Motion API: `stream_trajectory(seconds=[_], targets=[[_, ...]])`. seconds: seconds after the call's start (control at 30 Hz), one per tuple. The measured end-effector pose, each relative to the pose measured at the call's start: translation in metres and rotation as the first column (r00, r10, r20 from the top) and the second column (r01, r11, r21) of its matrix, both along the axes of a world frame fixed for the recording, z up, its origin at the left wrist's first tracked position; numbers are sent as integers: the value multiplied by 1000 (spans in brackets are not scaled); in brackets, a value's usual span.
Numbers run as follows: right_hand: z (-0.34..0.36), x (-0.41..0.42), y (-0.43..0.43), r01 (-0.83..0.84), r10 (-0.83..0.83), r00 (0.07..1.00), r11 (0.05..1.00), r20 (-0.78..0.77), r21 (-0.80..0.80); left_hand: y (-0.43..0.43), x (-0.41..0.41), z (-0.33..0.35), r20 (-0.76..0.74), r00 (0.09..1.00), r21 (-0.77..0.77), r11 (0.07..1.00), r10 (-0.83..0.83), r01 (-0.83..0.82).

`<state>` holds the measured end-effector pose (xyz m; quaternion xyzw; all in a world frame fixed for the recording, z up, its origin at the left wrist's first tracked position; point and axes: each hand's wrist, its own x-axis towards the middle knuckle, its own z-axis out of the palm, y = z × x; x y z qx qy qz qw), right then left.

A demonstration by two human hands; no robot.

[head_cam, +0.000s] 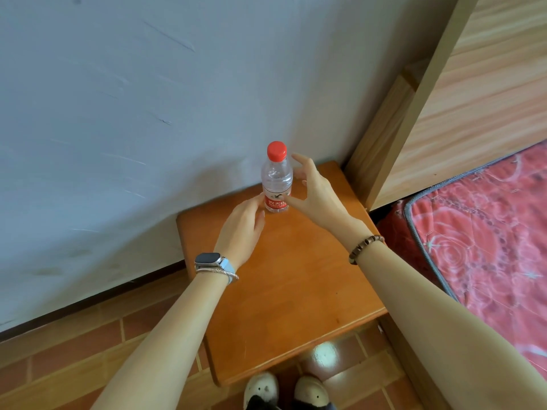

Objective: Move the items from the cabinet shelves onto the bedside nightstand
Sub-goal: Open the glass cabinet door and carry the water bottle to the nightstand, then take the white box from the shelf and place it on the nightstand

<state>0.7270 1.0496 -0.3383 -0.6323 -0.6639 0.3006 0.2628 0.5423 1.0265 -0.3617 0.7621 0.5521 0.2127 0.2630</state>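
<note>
- At the far edge of the orange wooden tabletop (296,276), close to the wall (148,113), a clear water bottle (276,179) stands upright.
- The bottle has a red cap (277,150) screwed on and a red label around its lower part.
- The left hand (242,226) reaches in from the bottle's left, low down, with its fingers fairly straight and relaxed. The fingertips lie at the label, and I cannot tell whether they touch it.
- The right hand (316,187) is on the bottle's right with its fingers spread wide and lightly curved. They are not closed around the bottle. The thumb tip is at the edge of the label, and the forefinger is up near the bottle's shoulder with a gap showing.
- A watch (208,258) sits on the left wrist, and a bead bracelet (365,247) on the right wrist.
- A bed with a red rose-patterned mattress (488,247) stands just to the right of the tabletop, with a wooden headboard (473,99) behind it.
- Below the near edge of the tabletop, two pale slippers (262,389) stand on the brick-tiled floor (74,350).
</note>
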Motion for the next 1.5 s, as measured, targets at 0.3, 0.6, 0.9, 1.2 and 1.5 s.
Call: stream_trajectory(seconds=[0.3, 0.6, 0.9, 1.2, 1.5], targets=[[123, 18, -93, 43, -35, 944, 999, 329, -16, -57, -23, 137, -227, 973, 85, 994, -44, 65], [225, 17, -195, 92, 23, 879, 972, 476, -216, -121, -26, 240, -386, 909, 63, 978, -158, 196], [261, 37, -273, 349, -213, 852, 912, 478, -216, -155, -4, 267, -392, 860, 47, 926, -328, 375], [284, 14, -352, 697, -571, 677, 700, 464, -156, -152, 26, 288, -382, 681, 96, 706, -625, 702], [304, -37, -470, 923, -788, 384, 351, 481, -161, -211, 71, 301, -389, 370, 151, 337, -844, 929]])
